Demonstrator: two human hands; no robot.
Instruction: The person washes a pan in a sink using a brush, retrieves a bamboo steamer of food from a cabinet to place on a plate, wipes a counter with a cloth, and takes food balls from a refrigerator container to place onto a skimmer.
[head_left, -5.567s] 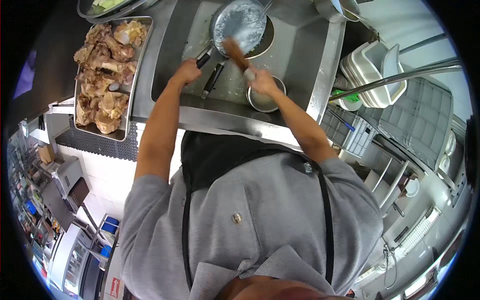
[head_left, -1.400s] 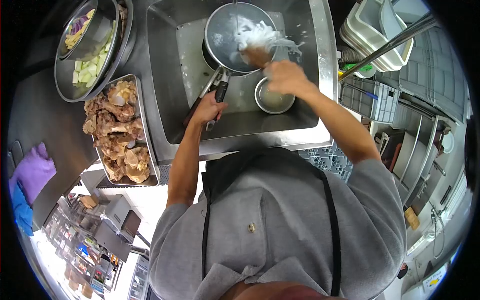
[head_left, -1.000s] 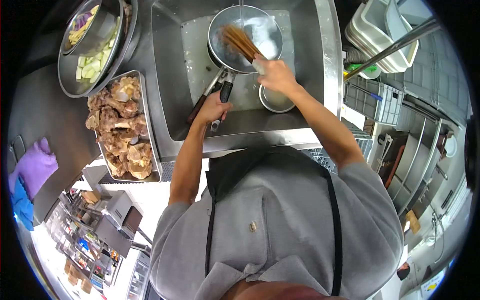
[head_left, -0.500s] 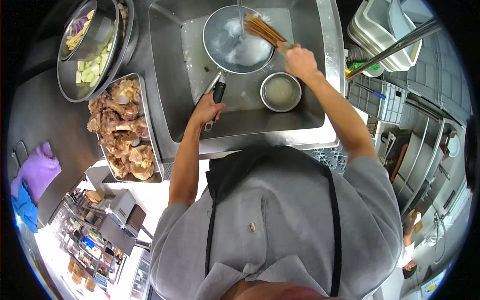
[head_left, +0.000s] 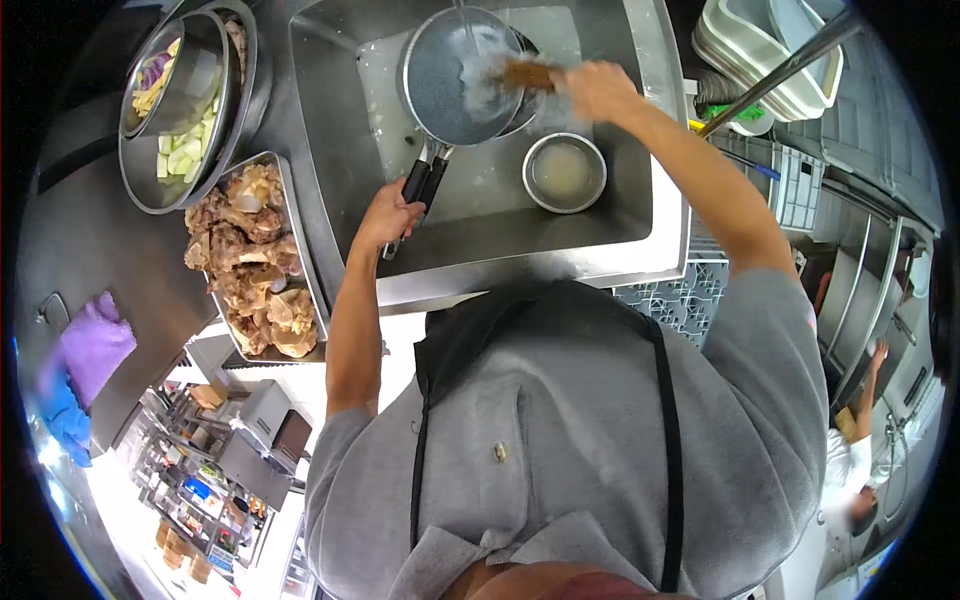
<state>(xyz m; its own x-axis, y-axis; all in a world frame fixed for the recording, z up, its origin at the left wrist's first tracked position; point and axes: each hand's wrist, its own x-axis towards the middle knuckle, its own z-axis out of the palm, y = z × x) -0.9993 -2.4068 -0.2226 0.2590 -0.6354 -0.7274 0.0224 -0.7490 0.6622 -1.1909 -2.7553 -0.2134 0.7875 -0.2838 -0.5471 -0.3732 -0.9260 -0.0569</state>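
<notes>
My left hand [head_left: 388, 215] is closed around the black handle of a frying pan [head_left: 432, 88] in the sink [head_left: 625, 205]. A second black handle lies right beside it, and the rim of another pan [head_left: 530, 112] shows beneath the first. With my right hand [head_left: 602, 92], fingers wrapped and blurred, I grip a bamboo brush [head_left: 530, 75]. Its bristles are over the right side of the pan, amid splashing water. A thin stream falls into the pan from above. Nearer me, a round metal bowl [head_left: 528, 182] of cloudy liquid stands in the sink.
At left, a tray [head_left: 312, 270] holds large cooked meat bones. Beyond it are stacked metal bowls [head_left: 135, 190] with cut vegetables. A purple cloth [head_left: 97, 345] lies on the counter. White tubs [head_left: 735, 75] stand at right; another person [head_left: 850, 460] is in the background.
The brush in my right hand has swung left and lower across the pan. The pan has shifted slightly left, exposing the one beneath. The background person's arm has risen.
</notes>
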